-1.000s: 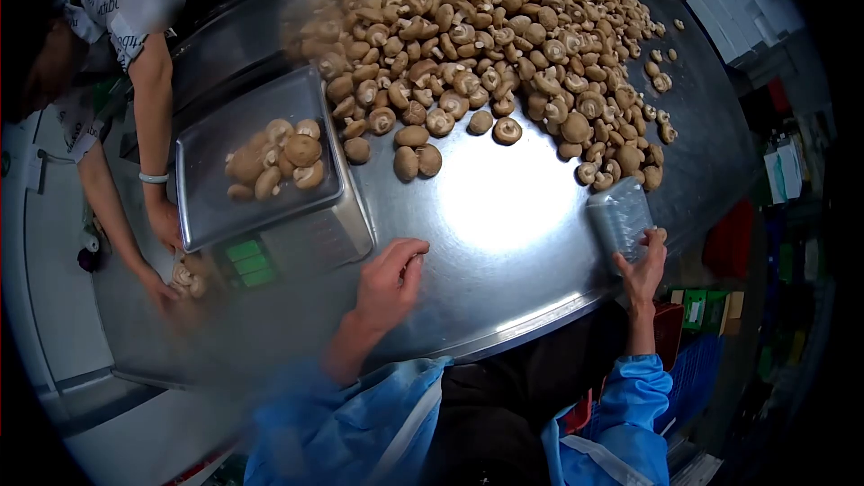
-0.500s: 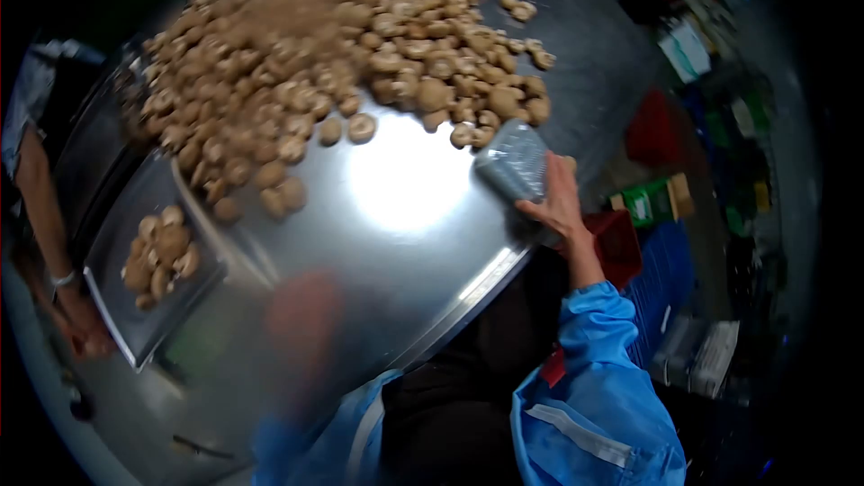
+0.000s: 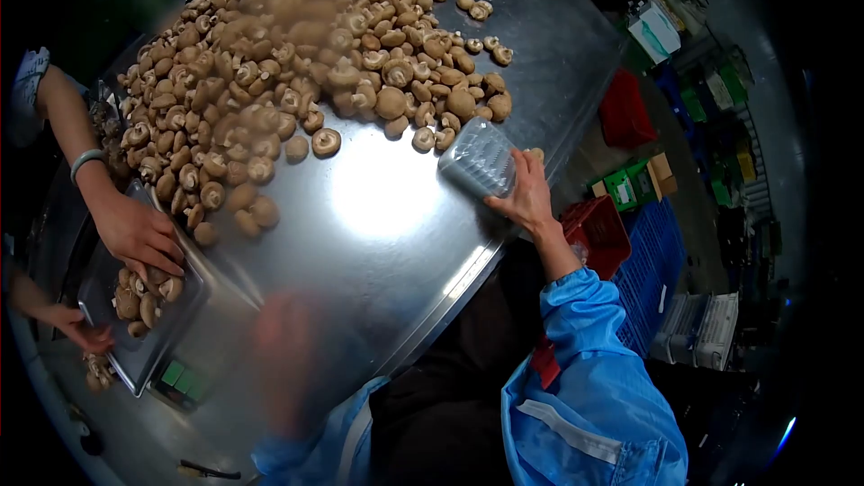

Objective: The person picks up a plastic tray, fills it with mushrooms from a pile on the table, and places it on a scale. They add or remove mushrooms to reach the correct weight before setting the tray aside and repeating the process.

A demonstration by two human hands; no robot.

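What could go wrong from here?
The clear plastic tray in the right hand might knock into the brown mushrooms beside it and scatter them. It is also near the edge of the shiny metal table, so it could slip off. The co-worker's hand may tip mushrooms out of the metal pan.

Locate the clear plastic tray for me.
In the head view, the clear plastic tray is just right of centre, in the person's right hand, beside the near edge of the shiitake mushroom pile.

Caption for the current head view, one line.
Head view: right hand on a clear plastic tray beside piled mushrooms; left hand blurred over the metal table.
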